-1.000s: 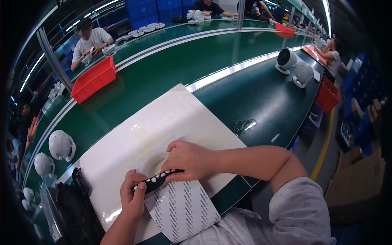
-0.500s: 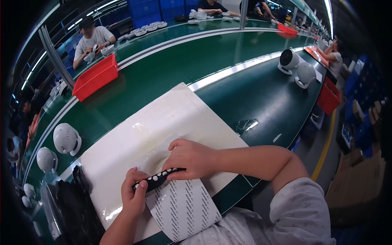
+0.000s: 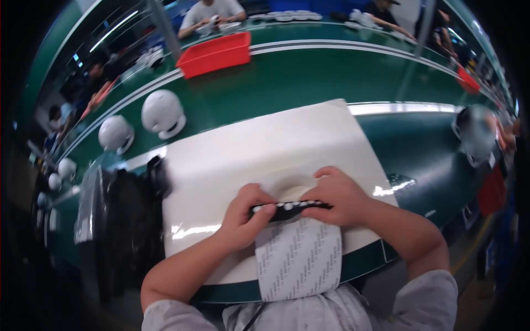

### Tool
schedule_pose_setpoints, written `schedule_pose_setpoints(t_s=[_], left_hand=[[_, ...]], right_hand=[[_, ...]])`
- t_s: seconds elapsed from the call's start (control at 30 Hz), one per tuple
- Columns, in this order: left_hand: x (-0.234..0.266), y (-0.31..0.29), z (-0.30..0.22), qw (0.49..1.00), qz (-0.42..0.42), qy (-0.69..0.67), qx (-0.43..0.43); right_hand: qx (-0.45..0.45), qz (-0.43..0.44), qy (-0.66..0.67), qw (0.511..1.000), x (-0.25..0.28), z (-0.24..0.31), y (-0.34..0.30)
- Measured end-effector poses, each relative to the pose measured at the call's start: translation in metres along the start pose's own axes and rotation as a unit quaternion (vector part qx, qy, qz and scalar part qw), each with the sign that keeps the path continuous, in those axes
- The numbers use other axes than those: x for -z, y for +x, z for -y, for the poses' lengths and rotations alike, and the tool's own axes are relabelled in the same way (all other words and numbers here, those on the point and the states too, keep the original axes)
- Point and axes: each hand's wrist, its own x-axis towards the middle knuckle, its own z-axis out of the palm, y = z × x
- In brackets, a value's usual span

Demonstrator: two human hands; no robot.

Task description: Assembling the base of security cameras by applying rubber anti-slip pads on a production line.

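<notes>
A black strip with a row of white dots (image 3: 288, 211) is stretched between my two hands, nearly level. My left hand (image 3: 247, 216) pinches its left end, thumb on top. My right hand (image 3: 338, 198) grips the right end with curled fingers. Just below the strip, a white sheet with rows of repeated print (image 3: 299, 262) runs toward me and over the table's near edge. Behind the strip lies a pale, rounded, partly see-through piece (image 3: 292, 185), partly hidden by my hands. All this is over a large white board (image 3: 265, 138).
Left of the board lies a pile of black pieces in clear plastic (image 3: 132, 220). Beyond stand white round device housings (image 3: 163, 113). A red bin (image 3: 215, 54) sits across the green belt (image 3: 309, 77), where co-workers handle white parts. Another round device (image 3: 476, 132) stands far right.
The view has swung left, so the bench things appear farther right. The strip has turned from slanting to nearly level. Both hands still hold it.
</notes>
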Motion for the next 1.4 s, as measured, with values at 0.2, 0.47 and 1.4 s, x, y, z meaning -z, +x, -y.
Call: schedule_pose_setpoints(t_s=[0.2,0.47,1.4], left_hand=[[0.002,-0.003,-0.004,0.999,-0.01,-0.027,0.026],[0.017,-0.006,-0.012,0.998,0.067,0.012,0.007],[0.079,-0.099,-0.036,0.993,0.016,0.08,-0.09]], right_hand=[[0.002,-0.002,0.007,1.0,-0.003,0.002,0.004],[-0.01,0.016,-0.013,1.0,0.003,0.006,0.01],[-0.263,0.168,-0.121,0.942,-0.148,-0.049,0.276]])
